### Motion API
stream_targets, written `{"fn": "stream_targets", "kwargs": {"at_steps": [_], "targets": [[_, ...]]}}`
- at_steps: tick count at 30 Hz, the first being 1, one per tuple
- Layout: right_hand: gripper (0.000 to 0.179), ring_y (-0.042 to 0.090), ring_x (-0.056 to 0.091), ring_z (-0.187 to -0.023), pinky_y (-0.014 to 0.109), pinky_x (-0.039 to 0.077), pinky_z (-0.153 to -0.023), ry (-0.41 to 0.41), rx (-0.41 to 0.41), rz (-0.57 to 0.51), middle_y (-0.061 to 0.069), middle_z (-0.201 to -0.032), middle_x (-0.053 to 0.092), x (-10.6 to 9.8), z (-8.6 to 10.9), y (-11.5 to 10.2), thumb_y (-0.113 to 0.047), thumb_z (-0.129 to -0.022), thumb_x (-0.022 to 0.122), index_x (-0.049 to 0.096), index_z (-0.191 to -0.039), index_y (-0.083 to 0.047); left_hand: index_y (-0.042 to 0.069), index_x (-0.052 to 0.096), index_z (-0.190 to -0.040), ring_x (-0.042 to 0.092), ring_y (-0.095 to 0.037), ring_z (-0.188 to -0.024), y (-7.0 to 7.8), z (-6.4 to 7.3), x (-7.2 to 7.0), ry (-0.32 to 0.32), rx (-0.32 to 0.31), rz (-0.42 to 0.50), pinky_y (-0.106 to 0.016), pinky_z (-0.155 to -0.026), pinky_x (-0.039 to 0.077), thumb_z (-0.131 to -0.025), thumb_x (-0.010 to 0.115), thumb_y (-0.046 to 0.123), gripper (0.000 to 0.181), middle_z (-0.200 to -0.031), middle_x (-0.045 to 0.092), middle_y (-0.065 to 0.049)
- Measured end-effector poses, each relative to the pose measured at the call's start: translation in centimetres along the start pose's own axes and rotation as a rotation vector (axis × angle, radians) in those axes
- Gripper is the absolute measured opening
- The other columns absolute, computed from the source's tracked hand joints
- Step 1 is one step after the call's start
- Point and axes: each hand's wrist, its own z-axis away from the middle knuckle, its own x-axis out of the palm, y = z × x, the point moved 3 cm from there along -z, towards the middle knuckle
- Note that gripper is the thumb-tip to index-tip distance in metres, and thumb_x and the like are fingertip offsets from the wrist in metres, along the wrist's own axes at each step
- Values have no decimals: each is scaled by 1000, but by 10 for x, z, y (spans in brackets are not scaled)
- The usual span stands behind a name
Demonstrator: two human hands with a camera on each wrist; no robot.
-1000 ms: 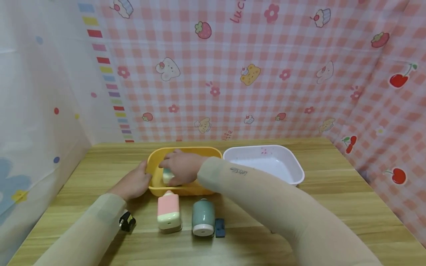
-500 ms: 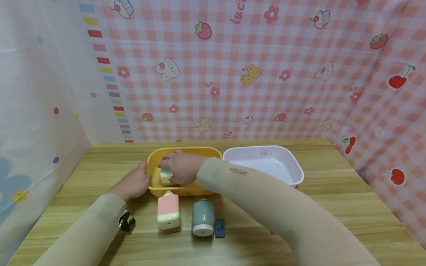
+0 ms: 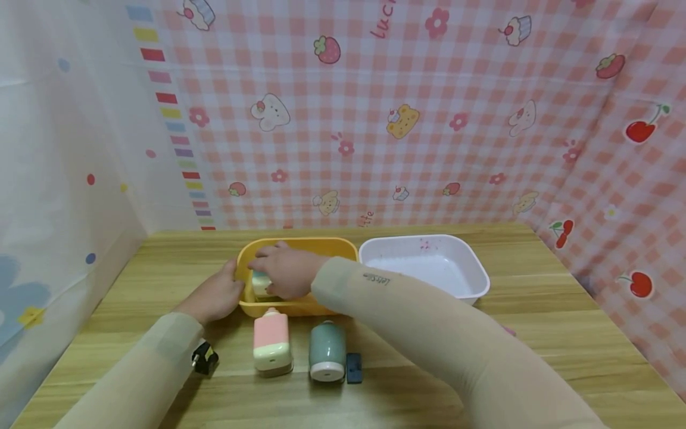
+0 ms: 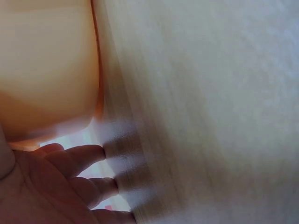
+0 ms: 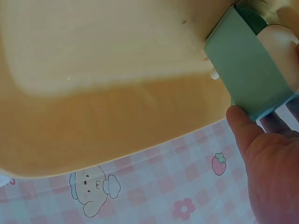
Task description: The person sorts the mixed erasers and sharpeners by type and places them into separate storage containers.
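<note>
My right hand point(image 3: 289, 271) is inside the yellow basin point(image 3: 321, 308), holding a small green-and-cream box-shaped thing point(image 3: 261, 286) near the basin's left end. In the right wrist view, the thumb lies along the lower edge of the box's green face point(image 5: 250, 65), and the other fingers are mostly hidden behind it. At the basin's left end my left hand point(image 3: 217, 292) rests against the outer wall. The left wrist view shows that hand's fingers point(image 4: 86, 156) extended, their tips at the wooden tabletop.
A white basin point(image 3: 477, 280) stands right of the yellow one. In front are a pink-and-cream bottle-shaped thing point(image 3: 271, 342), a grey-green one with a white base point(image 3: 327, 348), a small dark blue block point(image 3: 354, 367) and a small black object point(image 3: 205, 357). Patterned cloth point(image 3: 343, 119) hangs behind.
My right hand and the box have slid a little left inside the yellow basin. A bit of pink now shows beside the right sleeve. The left hand has stayed in place.
</note>
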Motion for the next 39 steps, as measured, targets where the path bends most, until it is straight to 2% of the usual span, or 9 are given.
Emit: {"fn": "stream_targets", "kwargs": {"at_steps": [8, 14, 19, 28, 31, 35, 39], "targets": [[69, 22, 26, -161, 37, 17, -135, 4, 13, -43, 2, -174, 30, 2, 2, 3, -35, -108, 59, 29, -168, -18, -3, 17, -163, 55, -40, -129, 1, -1, 1, 0, -12, 5, -67, -113, 42, -110, 30, 16, 58, -153, 49, -34], [76, 19, 22, -163, 38, 10, -136, 10, 1, -88, 1, -175, 28, 1, 6, 8, -37, -106, 62, 26, -168, -15, -4, 15, -164, 53, -41, -133, 0, -2, 1, 1, -3, -15, -67, -114, 42, -110, 30, 17, 60, -154, 48, -34], [72, 20, 25, -162, 39, 14, -135, 21, 12, -112, 2, -173, 32, -3, 13, 13, -35, -107, 62, 29, -167, -15, -4, 16, -164, 54, -39, -130, 0, -2, 2, -2, -8, -15, -66, -113, 42, -109, 30, 18, 60, -154, 48, -33], [62, 24, 27, -161, 38, 26, -132, 54, 39, -202, 2, -171, 37, -16, 42, 15, -34, -109, 58, 37, -165, -17, -2, 14, -165, 52, -39, -131, -1, -3, 2, -3, -31, 1, -68, -117, 38, -110, 29, 19, 61, -158, 44, -32], [60, 23, 30, -160, 38, 24, -133, 75, 21, -196, 2, -169, 40, -20, 53, 14, -34, -109, 58, 40, -163, -17, -3, 14, -165, 52, -40, -130, -1, -3, 2, -5, -30, -9, -68, -117, 38, -109, 29, 18, 61, -157, 44, -33], [58, 21, 34, -159, 39, 22, -133, 108, -22, -171, 4, -167, 43, -25, 67, 11, -35, -109, 58, 43, -161, -14, -2, 11, -166, 49, -42, -137, -2, -4, 2, -11, -39, -13, -69, -119, 35, -109, 28, 18, 62, -160, 40, -33], [58, 23, 37, -156, 38, 28, -131, 126, -37, -173, 5, -166, 45, -28, 82, 7, -37, -108, 59, 46, -159, -14, -2, 9, -166, 43, -45, -146, -2, -5, 3, -16, -48, -3, -70, -122, 30, -109, 27, 18, 63, -163, 35, -33]]}}
